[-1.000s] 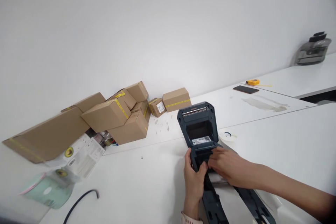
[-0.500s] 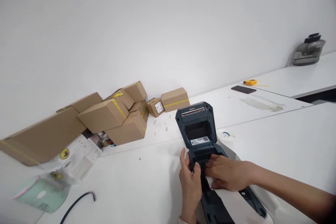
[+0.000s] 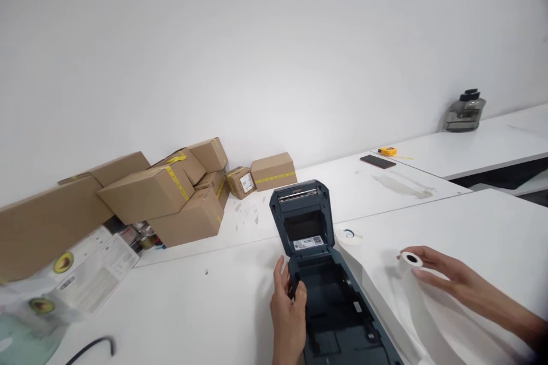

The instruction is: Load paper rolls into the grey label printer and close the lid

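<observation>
A dark label printer (image 3: 338,319) lies on the white table with its lid (image 3: 302,214) raised and its inner bay bare. My left hand (image 3: 289,313) grips the printer's left side near the hinge, thumb over the rim. Out to the right of the printer, my right hand (image 3: 449,276) holds a small white paper roll (image 3: 409,265) between thumb and fingers. A long strip of paper trails down from the roll toward the bottom of the view. Another white strip (image 3: 377,296) runs along the printer's right side.
Cardboard boxes (image 3: 145,194) are stacked at the left against the wall. Plastic packages (image 3: 94,274) lie before them, near a dark cable (image 3: 92,345). A white tape roll (image 3: 347,235) sits behind the printer. Farther back are a phone (image 3: 378,161), a yellow tape measure (image 3: 387,151) and a bottle (image 3: 465,111).
My right hand has come out of the printer's bay and moved right with the paper roll. My left hand keeps its hold on the printer. The view has shifted slightly.
</observation>
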